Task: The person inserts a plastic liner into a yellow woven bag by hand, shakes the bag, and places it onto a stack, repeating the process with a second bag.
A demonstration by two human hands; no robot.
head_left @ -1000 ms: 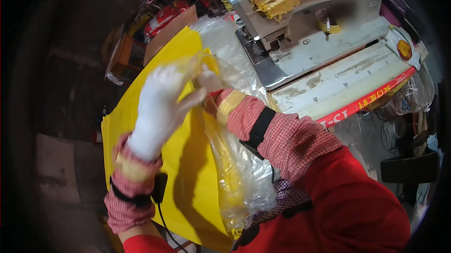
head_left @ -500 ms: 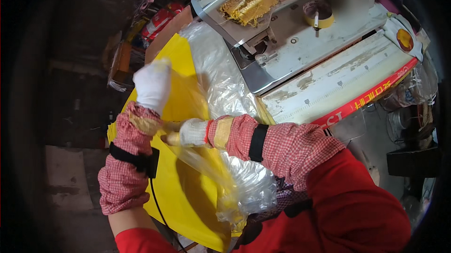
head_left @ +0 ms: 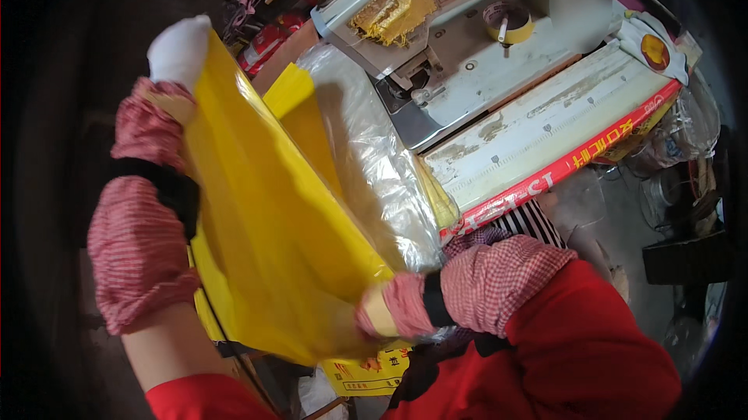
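Adjoining the right hand (hidden, grip untellable): yellow sheet (head_left: 249, 186), raising seemingly done, setting-down outstanding. At its far corner: left hand (head_left: 179, 52), clamped on it. Rightward of that hand: clear plastic film (head_left: 370, 163); beyond, sewing machine (head_left: 463, 42).

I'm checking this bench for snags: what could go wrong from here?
The yellow sheet, held up by the left hand, could drag the clear plastic beside it. That plastic looks wrinkled and lies close alongside the machine, so it might catch on its edge.
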